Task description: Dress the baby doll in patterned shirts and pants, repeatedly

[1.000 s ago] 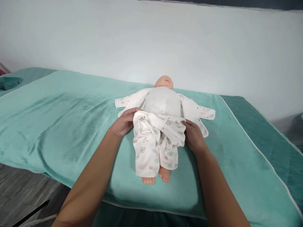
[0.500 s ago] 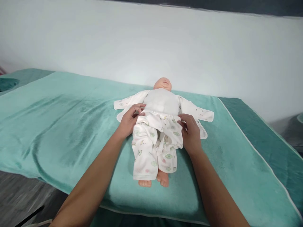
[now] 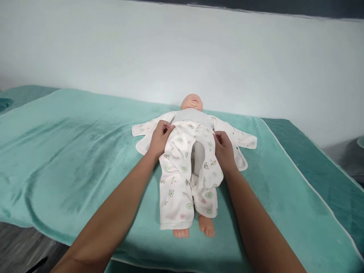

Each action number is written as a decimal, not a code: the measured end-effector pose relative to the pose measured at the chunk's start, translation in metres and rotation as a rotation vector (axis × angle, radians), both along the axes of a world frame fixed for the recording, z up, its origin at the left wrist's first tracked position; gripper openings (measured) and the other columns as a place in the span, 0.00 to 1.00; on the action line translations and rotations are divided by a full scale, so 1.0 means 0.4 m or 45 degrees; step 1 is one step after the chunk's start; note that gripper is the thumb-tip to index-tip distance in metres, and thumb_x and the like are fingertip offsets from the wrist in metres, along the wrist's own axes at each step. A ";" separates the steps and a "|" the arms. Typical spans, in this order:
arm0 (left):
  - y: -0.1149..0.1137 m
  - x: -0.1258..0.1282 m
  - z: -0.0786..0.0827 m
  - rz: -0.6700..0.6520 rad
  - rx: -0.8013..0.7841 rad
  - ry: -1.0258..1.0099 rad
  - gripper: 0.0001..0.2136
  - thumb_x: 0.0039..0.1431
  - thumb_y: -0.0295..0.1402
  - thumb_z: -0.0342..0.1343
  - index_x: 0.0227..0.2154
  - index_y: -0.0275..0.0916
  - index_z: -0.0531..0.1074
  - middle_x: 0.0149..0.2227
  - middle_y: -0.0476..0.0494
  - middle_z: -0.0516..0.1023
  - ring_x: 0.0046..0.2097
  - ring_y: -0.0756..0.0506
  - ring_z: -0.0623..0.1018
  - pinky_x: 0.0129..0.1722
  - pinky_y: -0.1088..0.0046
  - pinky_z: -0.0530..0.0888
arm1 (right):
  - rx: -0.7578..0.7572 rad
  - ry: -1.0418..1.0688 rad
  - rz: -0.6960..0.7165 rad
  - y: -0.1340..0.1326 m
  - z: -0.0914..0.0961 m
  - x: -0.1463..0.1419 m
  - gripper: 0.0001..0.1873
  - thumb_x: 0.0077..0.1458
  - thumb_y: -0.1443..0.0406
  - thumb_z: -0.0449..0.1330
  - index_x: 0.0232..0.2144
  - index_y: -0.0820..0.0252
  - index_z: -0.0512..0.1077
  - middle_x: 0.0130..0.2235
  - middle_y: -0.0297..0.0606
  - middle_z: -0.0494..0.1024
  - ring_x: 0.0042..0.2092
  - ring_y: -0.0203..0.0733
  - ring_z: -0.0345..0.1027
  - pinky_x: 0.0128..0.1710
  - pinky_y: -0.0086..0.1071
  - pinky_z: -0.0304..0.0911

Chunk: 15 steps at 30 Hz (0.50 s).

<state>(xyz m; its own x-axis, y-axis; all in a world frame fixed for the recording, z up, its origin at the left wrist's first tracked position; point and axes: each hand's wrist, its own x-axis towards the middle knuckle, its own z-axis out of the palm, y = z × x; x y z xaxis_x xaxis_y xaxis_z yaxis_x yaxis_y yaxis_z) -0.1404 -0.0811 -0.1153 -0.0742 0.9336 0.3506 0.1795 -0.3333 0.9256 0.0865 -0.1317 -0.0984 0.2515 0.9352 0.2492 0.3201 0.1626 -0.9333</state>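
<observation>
A baby doll (image 3: 192,102) lies on its back, head away from me and bare feet towards me. White printed baby trousers (image 3: 178,178) cover its legs and reach up over its grey-white torso; an opening at the crotch shows the body beneath. My left hand (image 3: 160,138) grips the waistband at the doll's hip on the left side. At the other hip, my right hand (image 3: 224,149) has its fingers closed on the waistband edge. A white printed baby shirt (image 3: 241,138) is spread open on both sides of the torso, with both sleeves stretched outwards.
A turquoise plush cover (image 3: 85,163) lies beneath the doll, with folds on the left and a darker green strip (image 3: 318,151) on the right. Behind it rises a white wall (image 3: 182,53). Grey flooring (image 3: 25,246) shows at the lower left.
Both hands have drawn the trousers' waistband further up the torso. The bunched cloth at the front has straightened, and the crotch opening now shows clearly.
</observation>
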 end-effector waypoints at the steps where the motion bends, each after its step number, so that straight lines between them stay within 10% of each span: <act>1: -0.005 -0.005 0.002 -0.033 0.060 0.038 0.05 0.64 0.37 0.56 0.36 0.42 0.68 0.34 0.49 0.71 0.37 0.48 0.72 0.39 0.70 0.68 | 0.068 -0.023 0.029 -0.005 0.001 0.002 0.11 0.60 0.54 0.58 0.36 0.54 0.68 0.36 0.33 0.72 0.38 0.41 0.63 0.41 0.35 0.62; 6: -0.013 -0.001 0.055 -0.138 0.340 0.365 0.06 0.62 0.37 0.59 0.36 0.41 0.71 0.48 0.42 0.74 0.53 0.42 0.73 0.49 0.66 0.69 | 0.334 -0.328 0.228 0.025 0.026 0.024 0.05 0.61 0.59 0.57 0.34 0.54 0.68 0.44 0.38 0.72 0.45 0.43 0.65 0.46 0.37 0.60; 15: 0.107 0.023 0.105 -0.007 0.032 0.437 0.08 0.65 0.34 0.53 0.30 0.42 0.62 0.26 0.53 0.64 0.30 0.48 0.65 0.33 0.70 0.60 | 0.077 -0.589 0.154 0.157 0.072 0.026 0.11 0.62 0.61 0.55 0.28 0.53 0.58 0.26 0.29 0.63 0.30 0.41 0.56 0.34 0.35 0.51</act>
<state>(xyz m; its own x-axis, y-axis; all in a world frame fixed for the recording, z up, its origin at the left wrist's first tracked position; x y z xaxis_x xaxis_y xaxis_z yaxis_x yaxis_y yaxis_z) -0.1313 -0.0383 -0.0732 0.0571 0.9243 0.3774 0.4775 -0.3572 0.8027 0.0969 -0.0689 -0.0697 -0.0080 0.9312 0.3645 0.6748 0.2741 -0.6852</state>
